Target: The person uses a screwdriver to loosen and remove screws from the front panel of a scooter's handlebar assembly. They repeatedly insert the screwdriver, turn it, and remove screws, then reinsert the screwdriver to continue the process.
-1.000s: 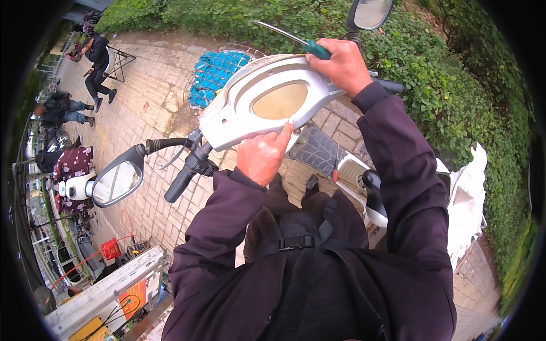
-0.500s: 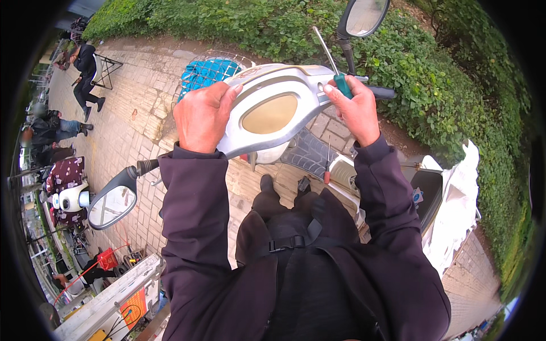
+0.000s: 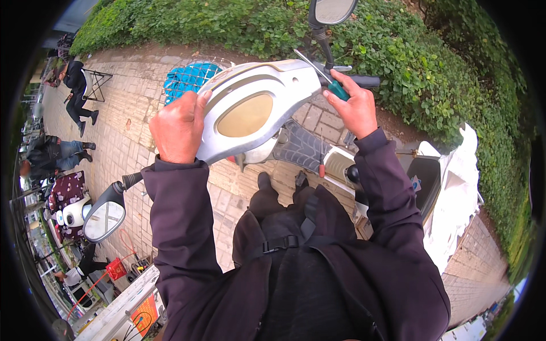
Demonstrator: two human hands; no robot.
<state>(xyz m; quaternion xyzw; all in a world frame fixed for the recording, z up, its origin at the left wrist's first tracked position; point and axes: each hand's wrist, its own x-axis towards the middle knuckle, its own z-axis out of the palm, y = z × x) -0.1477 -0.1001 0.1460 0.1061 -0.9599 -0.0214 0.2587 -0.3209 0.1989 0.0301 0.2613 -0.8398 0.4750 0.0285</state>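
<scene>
A silver-grey scooter handlebar cover [image 3: 284, 86] with a yellowish oval window [image 3: 245, 116] spans the space between my hands. My left hand [image 3: 177, 128] is closed round the left end of this cover, thumb along its edge. In my right hand [image 3: 357, 105], thumb and fingers pinch the green handle of a screwdriver [image 3: 338, 89]. Its metal shaft points up and left past the cover's right end. The right thumb is close beside that end; whether it touches I cannot tell. Below, a red-handled screwdriver [image 3: 322, 170] is at the footboard's edge [image 3: 298, 150].
A wire basket with blue cloth [image 3: 190, 82] is beyond the cover. Mirrors stick out at left [image 3: 105, 217] and right [image 3: 335, 10]. A dark seat [image 3: 424, 177] and white sheet [image 3: 455, 196] are at right. A hedge [image 3: 250, 28] borders the paving; people sit at left.
The cover and both hands sit further left in the picture, as does the scooter. My right hand has come away from the cover's upper right face, and the screwdriver leans more to the left.
</scene>
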